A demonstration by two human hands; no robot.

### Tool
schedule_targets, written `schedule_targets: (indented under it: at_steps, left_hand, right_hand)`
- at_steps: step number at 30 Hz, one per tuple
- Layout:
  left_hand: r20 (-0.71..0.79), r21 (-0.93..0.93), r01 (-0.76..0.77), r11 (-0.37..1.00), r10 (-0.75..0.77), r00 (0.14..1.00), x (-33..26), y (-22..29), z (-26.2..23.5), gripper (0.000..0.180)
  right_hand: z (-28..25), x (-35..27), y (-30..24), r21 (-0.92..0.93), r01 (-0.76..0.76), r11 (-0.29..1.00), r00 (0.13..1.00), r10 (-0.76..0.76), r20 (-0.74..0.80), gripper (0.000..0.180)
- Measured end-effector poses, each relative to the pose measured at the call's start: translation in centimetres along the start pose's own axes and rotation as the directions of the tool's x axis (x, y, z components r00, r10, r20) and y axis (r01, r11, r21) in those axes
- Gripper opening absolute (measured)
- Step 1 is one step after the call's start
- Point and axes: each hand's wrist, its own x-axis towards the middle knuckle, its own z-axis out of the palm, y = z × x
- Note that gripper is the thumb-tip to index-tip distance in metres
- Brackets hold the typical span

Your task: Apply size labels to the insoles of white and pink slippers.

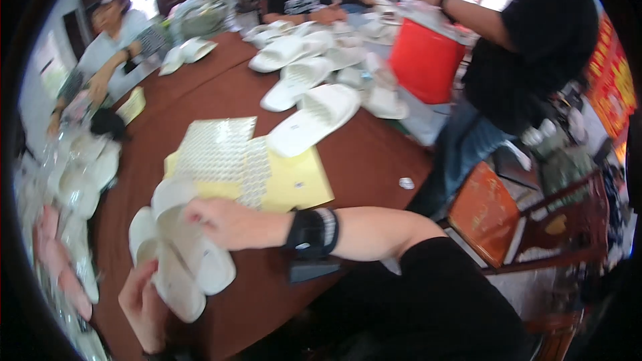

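Note:
A pair of white slippers lies side by side on the brown tabletop in front of me. My left hand [142,307] has its fingers curled at the outer edge of the left slipper [179,287]. Over the strap end of the right slipper [215,271] is my right hand [219,220], its fingers drawn together; what they pinch, if anything, is too blurred to make out. A black band [313,232] circles my right forearm. Just beyond the hands, sheets of small pale stickers [217,147] rest on yellow backing paper [301,177].
Many white slippers [314,120] are piled across the table [221,80]. Bagged slippers [80,174] line the left edge. A person in black stands at the right beside a red container [428,60]; others sit around the table. A wooden chair [485,204] stands at right.

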Motion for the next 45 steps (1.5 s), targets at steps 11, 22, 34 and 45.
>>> schedule_targets:
  at_steps: [11, 22, 34, 45]
  left_hand:
    - [-0.233, -0.025, 0.130, 0.991, -0.132, 0.964, 5.5, -3.6, -1.4, 0.035]
    - [-0.069, 0.051, 0.045, 0.998, -0.041, 0.997, 4.4, -5.9, -1.2, 0.039]
    - [0.070, 0.247, -0.019, 0.969, 0.001, 0.998, 2.7, -3.1, -1.4, 0.048]
    - [0.067, 0.305, -0.021, 0.952, 0.001, 0.998, 2.3, -2.3, -1.6, 0.058]
  right_hand:
    - [-1.5, -0.1, -2.3, -0.106, -0.092, 0.990, 0.996, 0.094, 0.009, 0.028]
    - [-1.6, 0.1, -1.0, -0.351, 0.039, 0.936, 0.999, -0.033, 0.024, 0.034]
    - [-2.7, -0.3, -3.4, -0.532, 0.093, 0.842, 0.996, -0.089, 0.033, 0.027]
    - [-4.2, 1.4, -2.5, -0.349, 0.069, 0.934, 0.997, -0.073, 0.002, 0.033]
